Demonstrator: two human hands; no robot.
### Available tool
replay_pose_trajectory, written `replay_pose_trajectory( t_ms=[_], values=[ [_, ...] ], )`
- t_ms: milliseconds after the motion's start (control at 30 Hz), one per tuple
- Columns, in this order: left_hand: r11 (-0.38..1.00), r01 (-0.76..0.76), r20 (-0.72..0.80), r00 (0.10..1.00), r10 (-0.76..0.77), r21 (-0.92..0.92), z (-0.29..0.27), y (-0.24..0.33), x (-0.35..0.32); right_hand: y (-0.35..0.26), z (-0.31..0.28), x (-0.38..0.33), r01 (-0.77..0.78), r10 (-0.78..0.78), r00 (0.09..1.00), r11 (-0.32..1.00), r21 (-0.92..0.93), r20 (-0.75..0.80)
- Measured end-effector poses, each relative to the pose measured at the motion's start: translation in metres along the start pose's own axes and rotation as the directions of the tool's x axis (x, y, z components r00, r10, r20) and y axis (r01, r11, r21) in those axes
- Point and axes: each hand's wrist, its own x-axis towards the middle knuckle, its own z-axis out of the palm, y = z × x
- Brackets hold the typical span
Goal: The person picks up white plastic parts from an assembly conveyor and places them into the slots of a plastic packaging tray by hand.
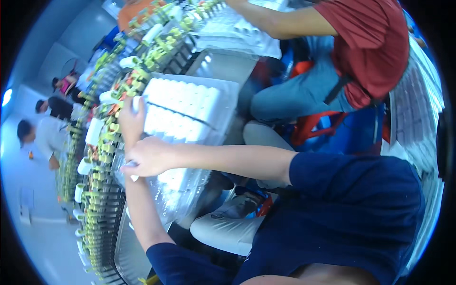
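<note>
White cylinders [183,111] packed in rows in a clear plastic tray [223,95], centre-left of the frame. Left hand [131,121] raised at the tray's left edge, fingers curled around one white cylinder near its top. Right hand [148,156] just below, at the tray's lower left corner, closed on a small white piece; what exactly, hard to make out. Second clear tray [185,199] lower down, partly hidden by the right forearm. Conveyor rack [102,142] with green and white holders along the left, blurred and bent by the lens. Co-worker in a red shirt [375,47] at upper right, head cut off by the frame edge.
</note>
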Motion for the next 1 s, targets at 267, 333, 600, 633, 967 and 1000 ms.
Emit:
replay_pose_trajectory(
  t_ms=[267,333,600,633,967,1000],
  values=[
    [0.998,0.058,-0.039,0.998,-0.058,-0.014,-0.01,0.014,-0.002,-0.002,-0.002,-0.001,-0.005,0.005,0.998,1.0,0.004,0.061],
    [1.0,0.021,-0.068,0.997,-0.022,-0.023,-0.01,0.015,-0.001,-0.005,-0.008,-0.003,0.0,-0.001,0.998,1.0,0.004,0.067],
    [1.0,0.02,-0.054,0.998,-0.019,0.011,0.012,0.013,0.002,-0.052,-0.031,-0.006,-0.135,-0.203,0.959,0.287,0.948,0.198],
    [0.998,0.05,-0.031,0.998,-0.049,0.03,-0.007,0.014,-0.001,-0.088,-0.037,-0.015,-0.354,-0.361,0.89,-0.164,0.921,0.278],
    [0.994,0.052,-0.023,0.998,-0.05,0.094,-0.01,0.003,-0.005,-0.181,-0.048,-0.064,-0.839,-0.843,0.538,-0.538,0.078,-0.033],
    [0.999,-0.008,-0.061,0.998,0.012,0.052,0.0,-0.008,-0.006,-0.174,-0.048,-0.065,-0.822,-0.827,0.561,-0.561,0.097,-0.027]
  ],
)
